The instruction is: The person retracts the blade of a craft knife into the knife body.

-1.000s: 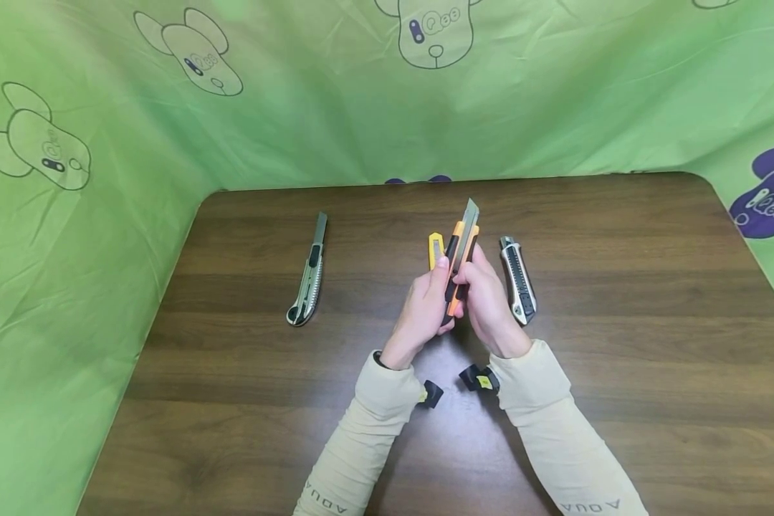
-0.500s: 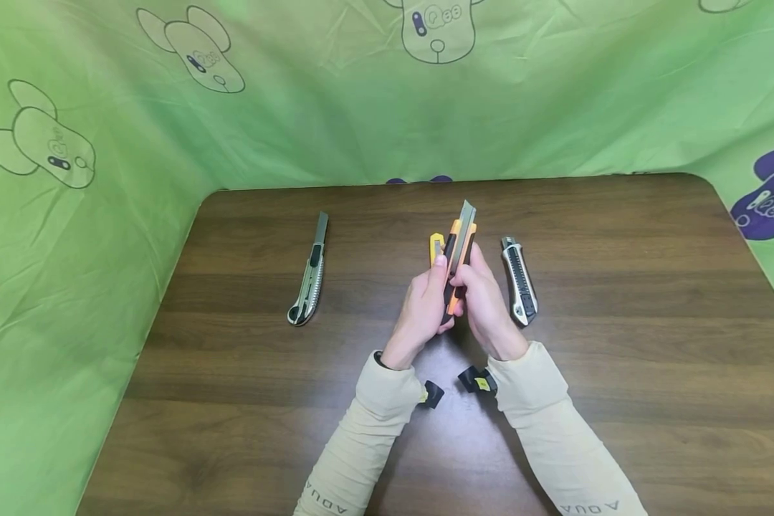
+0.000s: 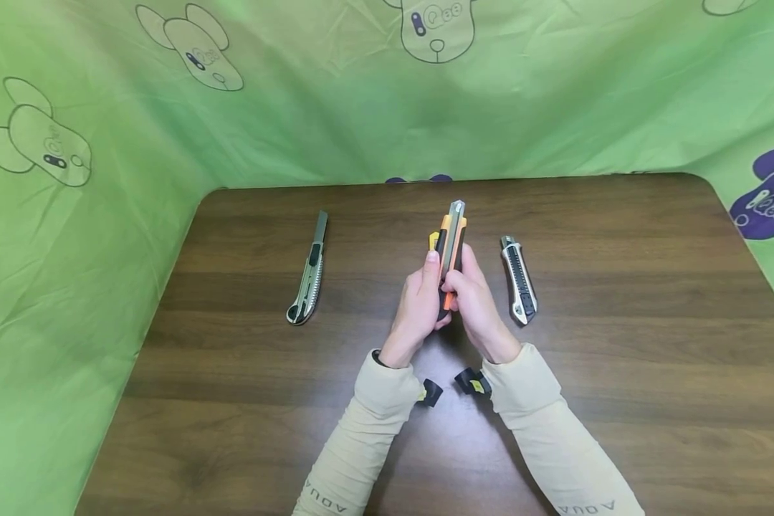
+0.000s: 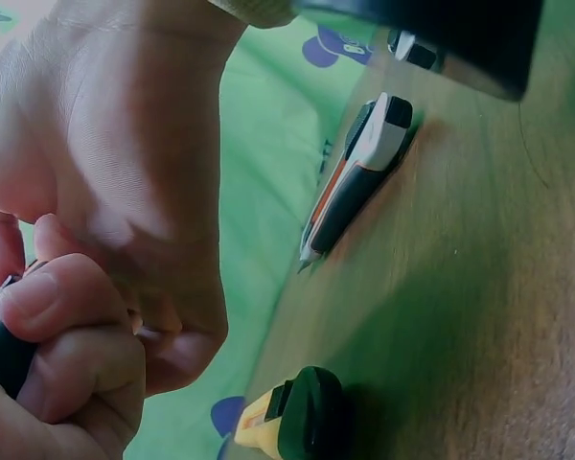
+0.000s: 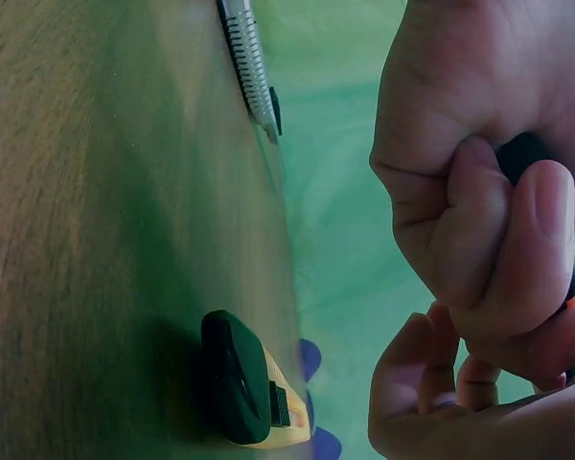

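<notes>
In the head view, an orange-and-black box cutter is held above the middle of the table, its blade out and pointing away from me. My left hand grips the handle, with the thumb along its left side. From the right, my right hand also holds the handle, its thumb laid across the front. Curled left fingers wrap the dark handle in the left wrist view. Behind the hands lies a yellow box cutter, mostly hidden in the head view; its dark end shows in the right wrist view.
A silver box cutter with its blade out lies to the left on the wooden table. To the right is a white-and-black box cutter. A green printed cloth stands around the table's back and sides.
The orange-and-black box cutter has swung left and stands straighter. My right hand has shifted a little left with it, while the left hand moved slightly. The box cutters on the table stay put.
</notes>
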Available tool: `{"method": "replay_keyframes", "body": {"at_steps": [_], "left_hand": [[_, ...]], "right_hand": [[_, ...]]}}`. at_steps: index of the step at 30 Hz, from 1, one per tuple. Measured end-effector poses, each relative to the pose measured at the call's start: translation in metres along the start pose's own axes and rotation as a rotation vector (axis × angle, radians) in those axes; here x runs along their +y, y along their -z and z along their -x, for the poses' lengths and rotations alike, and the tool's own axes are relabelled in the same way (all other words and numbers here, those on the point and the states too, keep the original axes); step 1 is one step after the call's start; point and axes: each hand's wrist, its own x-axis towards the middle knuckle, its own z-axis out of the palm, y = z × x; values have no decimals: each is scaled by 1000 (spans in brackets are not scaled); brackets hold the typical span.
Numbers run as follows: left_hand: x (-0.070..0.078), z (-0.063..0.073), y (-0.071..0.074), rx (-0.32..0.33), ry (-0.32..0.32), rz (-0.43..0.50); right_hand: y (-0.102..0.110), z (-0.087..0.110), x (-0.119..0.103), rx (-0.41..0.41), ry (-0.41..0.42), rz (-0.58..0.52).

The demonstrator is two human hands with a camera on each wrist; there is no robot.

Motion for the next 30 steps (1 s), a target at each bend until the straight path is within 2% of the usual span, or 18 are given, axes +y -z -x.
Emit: {"method": "replay_keyframes", "body": {"at_steps": [11, 17, 22, 26, 30], "left_hand": [[3, -2, 1, 18, 4, 17], [5, -5, 5, 67, 0, 37], [4, -7, 8, 84, -8, -5], [2, -9, 13, 86, -13, -45], [1, -9, 24, 125, -30, -98]], "right_hand": [[0, -1, -2, -20, 4, 23], [0, -4, 1, -45, -13, 94], [2, -4, 4, -65, 1, 151], [6, -4, 3, -94, 44, 263], [8, -4, 4, -173, 70, 337]]}}
